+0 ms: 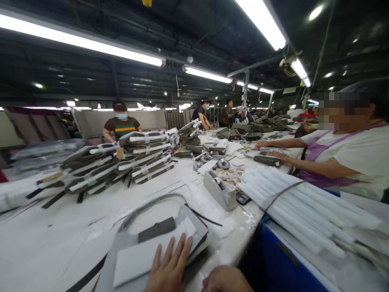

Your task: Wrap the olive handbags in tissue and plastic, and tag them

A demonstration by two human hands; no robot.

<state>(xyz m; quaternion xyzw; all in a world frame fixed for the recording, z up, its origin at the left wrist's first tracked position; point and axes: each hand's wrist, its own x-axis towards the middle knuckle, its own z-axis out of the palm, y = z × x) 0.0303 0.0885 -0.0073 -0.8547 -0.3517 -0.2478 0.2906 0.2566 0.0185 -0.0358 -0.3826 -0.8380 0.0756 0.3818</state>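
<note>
My left hand lies flat with its fingers stretched out on a white foam sheet. The sheet rests on a flat grey bag at the near edge of the white table. A dark grey patch and a thin grey strap loop lie on the bag just beyond the sheet. Only the back of my right hand shows at the bottom edge, beside the left hand, and its fingers are hidden.
A grey tape dispenser stands right of the bag. A bundle of white foam tubes lies over a blue bin. Stacks of wrapped grey bags fill the table's left. A co-worker reaches in from the right; other people work further back.
</note>
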